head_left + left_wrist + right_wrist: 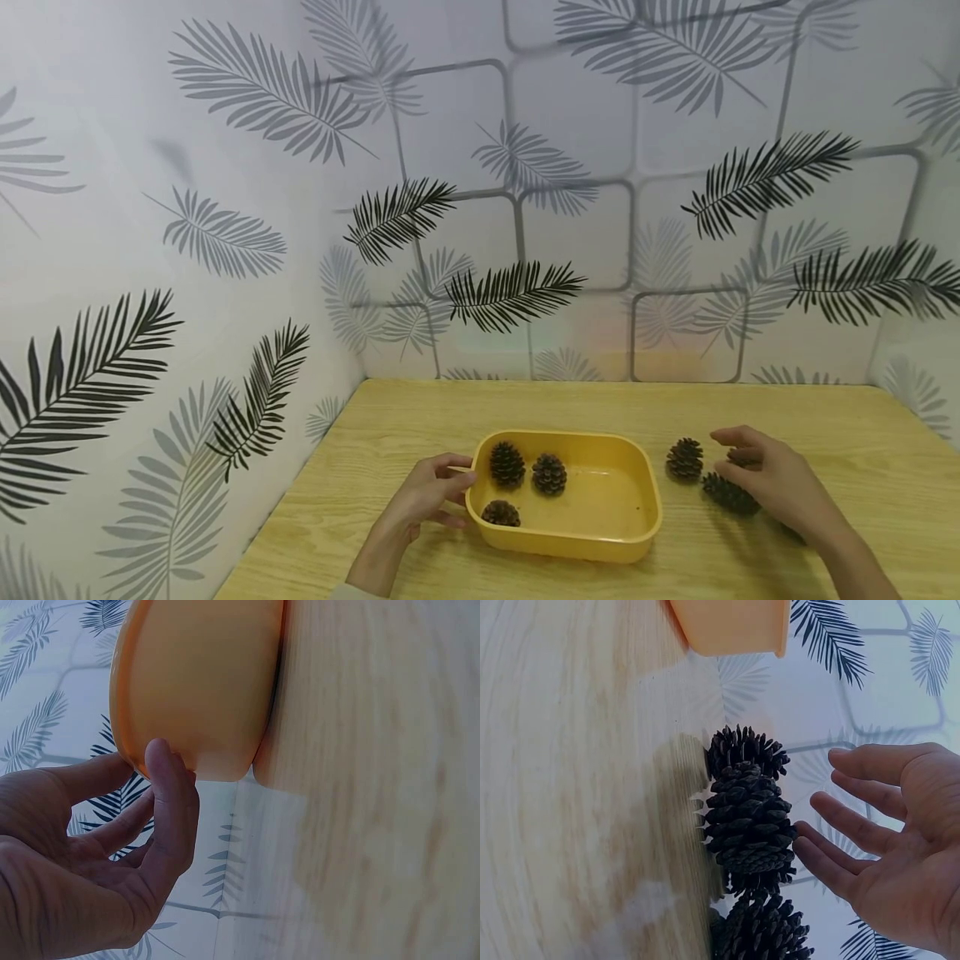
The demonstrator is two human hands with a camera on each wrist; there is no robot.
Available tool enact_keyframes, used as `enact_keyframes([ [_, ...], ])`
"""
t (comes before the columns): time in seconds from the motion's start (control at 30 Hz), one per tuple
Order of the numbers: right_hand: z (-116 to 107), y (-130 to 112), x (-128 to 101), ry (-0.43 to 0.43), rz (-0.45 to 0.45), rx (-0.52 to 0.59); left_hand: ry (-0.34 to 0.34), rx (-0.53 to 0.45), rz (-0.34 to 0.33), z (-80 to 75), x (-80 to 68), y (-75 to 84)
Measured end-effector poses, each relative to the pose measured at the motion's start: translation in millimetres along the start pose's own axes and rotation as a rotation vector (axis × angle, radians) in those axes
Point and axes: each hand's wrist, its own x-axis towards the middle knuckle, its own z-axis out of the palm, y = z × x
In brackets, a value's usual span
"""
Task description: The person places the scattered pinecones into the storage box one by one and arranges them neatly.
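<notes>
A yellow rectangular tray [570, 546] stands on the table with three brown pine cones inside, among them one pine cone [507, 464] in the far left corner. At its left end, my left hand [427, 500] holds the rim between its fingertips. Right of the tray are several more pine cones [684, 460], close together. My right hand [783, 483] hovers just over a dark pine cone [748, 817], fingers parted. In the right wrist view a fingertip meets or nearly meets that cone's edge, and nothing is gripped.
The wood-grain table [420, 408] runs back to a pale wall [570, 333] printed with feathery leaves and rounded squares. A similar wall [247, 275] stands on the left. In the right wrist view another pine cone [761, 930] lies near the bottom edge.
</notes>
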Motion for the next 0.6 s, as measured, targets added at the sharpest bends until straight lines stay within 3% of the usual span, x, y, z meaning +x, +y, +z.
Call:
enact_keyframes([
  [0.6, 6, 11, 0, -0.04, -0.016, -0.013, -0.009, -0.004, 0.008, -0.9, 1.3, -1.6],
])
